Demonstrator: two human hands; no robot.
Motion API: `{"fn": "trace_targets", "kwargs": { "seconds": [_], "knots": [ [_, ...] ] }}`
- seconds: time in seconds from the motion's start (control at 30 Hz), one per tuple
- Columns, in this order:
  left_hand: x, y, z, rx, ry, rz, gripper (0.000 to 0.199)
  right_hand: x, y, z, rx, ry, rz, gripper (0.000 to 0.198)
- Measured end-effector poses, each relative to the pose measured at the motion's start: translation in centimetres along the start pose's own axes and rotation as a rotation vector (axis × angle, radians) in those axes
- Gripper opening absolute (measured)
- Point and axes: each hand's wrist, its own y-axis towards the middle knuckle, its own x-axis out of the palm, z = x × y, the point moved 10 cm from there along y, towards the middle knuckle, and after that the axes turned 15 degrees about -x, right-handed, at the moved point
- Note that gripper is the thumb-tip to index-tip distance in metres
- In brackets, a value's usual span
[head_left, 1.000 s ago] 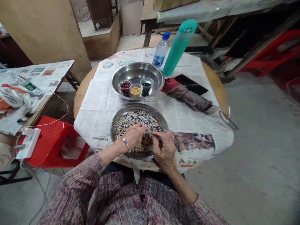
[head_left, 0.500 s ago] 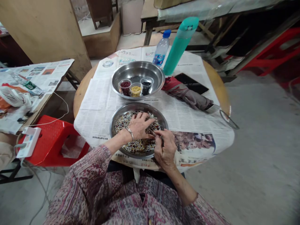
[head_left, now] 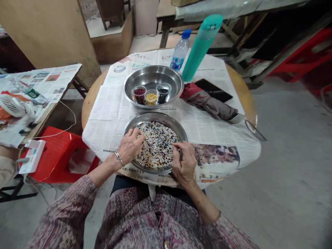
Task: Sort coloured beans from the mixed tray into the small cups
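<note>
In front of me a shallow steel basin [head_left: 181, 129] holds a spread layer of mixed white, dark red, black and yellow grains [head_left: 157, 147]. My left hand [head_left: 131, 147], with a silver bangle at the wrist, lies over the basin's left side; its fingers are bent and somewhat apart at the edge of the grains. At the right rim my right hand [head_left: 184, 160] is closed, thumb and forefinger pinched together over the grains. Whatever sits in that pinch is too small to make out.
Behind stands a larger steel basin [head_left: 128, 81] with clear cups of red beans [head_left: 140, 93], yellow kernels [head_left: 151, 98] and black beans [head_left: 163, 93]. A plastic bottle [head_left: 180, 52], teal bottle [head_left: 201, 50], phone [head_left: 214, 90] and folded umbrella [head_left: 207, 103] share the newspaper-covered table [head_left: 103, 121].
My left hand has moved left from the middle of the grains to the basin's left side, uncovering the middle. My right hand has hardly moved.
</note>
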Motion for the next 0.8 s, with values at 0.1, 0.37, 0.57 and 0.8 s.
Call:
{"fn": "trace_targets", "kwargs": {
  "seconds": [0.1,0.37,0.57,0.8],
  "knots": [
    [0.3,-0.7,-0.8,-0.097,0.018,-0.132,0.035,0.1,0.3,-0.7,-0.071,0.004,-0.027,0.016],
    [4.0,-2.0,4.9,0.117,-0.035,-0.408,0.024,0.4,0.3,-1.2,-0.108,0.013,-0.053,0.010],
    [3.1,1.5,8.3,0.301,-0.027,-0.066,0.023,0.3,0.1,-0.4,-0.038,0.013,-0.035,0.012],
    [3.1,4.5,3.1,0.145,0.025,-0.127,0.023,0.3,0.1,-0.3,-0.026,0.003,-0.046,0.012]
  ]
}}
